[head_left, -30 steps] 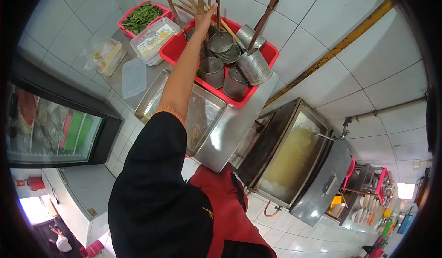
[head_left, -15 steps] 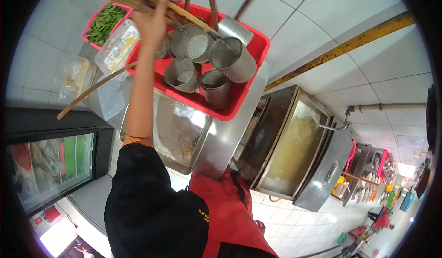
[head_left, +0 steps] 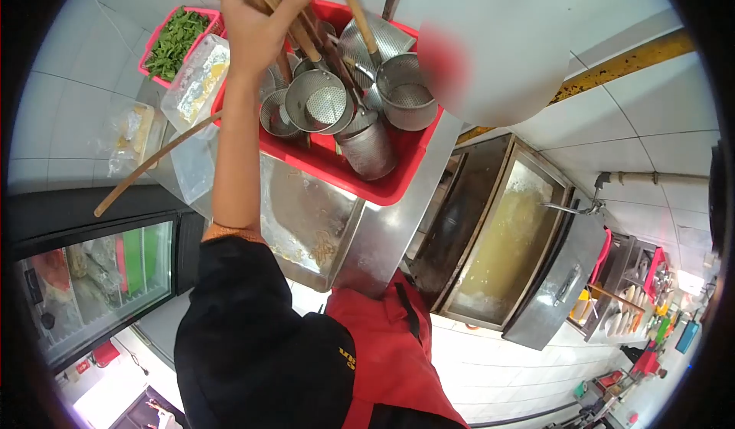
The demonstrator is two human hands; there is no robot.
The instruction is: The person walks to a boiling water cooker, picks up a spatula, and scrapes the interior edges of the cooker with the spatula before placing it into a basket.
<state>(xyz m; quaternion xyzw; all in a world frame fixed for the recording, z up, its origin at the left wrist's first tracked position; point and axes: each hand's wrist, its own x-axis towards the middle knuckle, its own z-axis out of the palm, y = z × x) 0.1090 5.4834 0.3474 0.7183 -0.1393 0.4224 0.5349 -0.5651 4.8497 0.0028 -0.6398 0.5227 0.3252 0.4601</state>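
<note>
Strainers (head_left: 320,104) in the red tub (head_left: 390,193) have shifted together since half a second ago; your left hand (head_left: 260,27), over the tub's far left corner, is wrapped around several wooden handles (head_left: 306,45); that bundle now stands steeper, so the strainers seem to follow your grip; a stray stick (head_left: 157,160) juts past the tub's left side; your right hand is unseen, its state unknowable.

A commercial kitchen, this was! Metal strainers (head_left: 319,101) crowded a red tub (head_left: 392,197) near twelve o'clock, leafy greens (head_left: 178,44) sat at ten, a glass-doored fridge (head_left: 103,280) stood at eight, and around three, by tiled walls (head_left: 674,100), a steel-framed vat (head_left: 476,226) held cloudy yellowish liquid (head_left: 501,249).
</note>
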